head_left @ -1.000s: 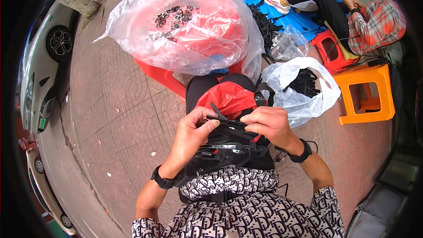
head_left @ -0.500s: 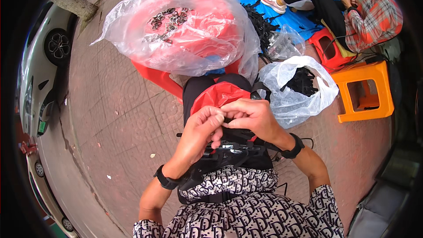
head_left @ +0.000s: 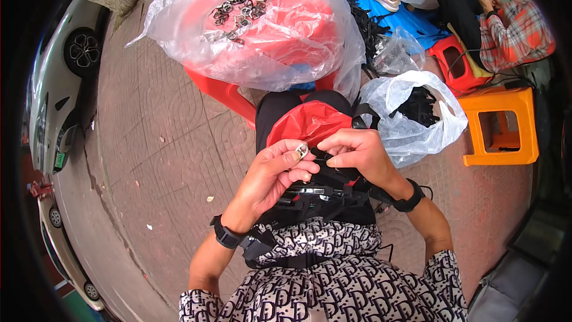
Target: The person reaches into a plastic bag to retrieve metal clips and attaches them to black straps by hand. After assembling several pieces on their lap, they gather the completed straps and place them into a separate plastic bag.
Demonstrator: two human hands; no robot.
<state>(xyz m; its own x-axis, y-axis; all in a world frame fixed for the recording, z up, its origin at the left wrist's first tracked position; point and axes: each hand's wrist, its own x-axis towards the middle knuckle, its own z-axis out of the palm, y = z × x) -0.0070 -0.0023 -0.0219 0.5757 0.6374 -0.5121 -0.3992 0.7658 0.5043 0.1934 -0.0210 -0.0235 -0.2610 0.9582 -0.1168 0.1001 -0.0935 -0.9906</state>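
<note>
"What's around you?"

"Far left, clear plastic sheeting (head_left: 170, 30) drapes over a red stool (head_left: 223, 95). On the right, a white plastic bag (head_left: 396, 137) lies open around black straps (head_left: 419, 107). Red plastic (head_left: 310, 120) covers part of my lap."

"And your hands?"

"My right hand (head_left: 361, 152) pinches a narrow black strap (head_left: 322, 154) between thumb and fingers. My left hand (head_left: 271, 176) grips a small silvery buckle (head_left: 302, 151) at the thumb tip."

"How do they lie?"

"The strap's long axis runs roughly left to right, its free end toward the buckle, which sits just left of it, seemingly apart. Loose metal buckles (head_left: 243, 16) rest on the sheeting."
</note>
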